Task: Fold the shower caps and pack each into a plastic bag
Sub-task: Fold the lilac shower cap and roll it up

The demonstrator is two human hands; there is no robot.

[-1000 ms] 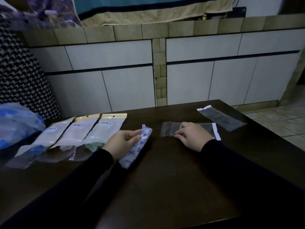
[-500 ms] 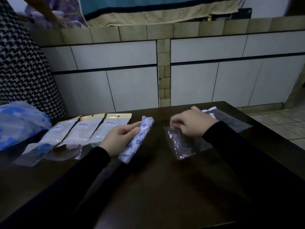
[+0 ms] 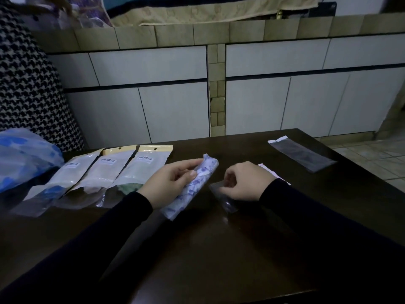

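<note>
Both hands work mid-table. I see my left hand (image 3: 168,183) gripping the folded shower cap (image 3: 192,186); just beside it, my right hand (image 3: 245,183) pinches a clear plastic bag (image 3: 223,194).

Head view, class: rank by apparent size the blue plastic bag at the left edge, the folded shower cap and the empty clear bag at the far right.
1. blue plastic bag, though cut off by the frame.
2. and 3. folded shower cap and empty clear bag: look alike, and the bag lies farther away, so unranked.
</note>
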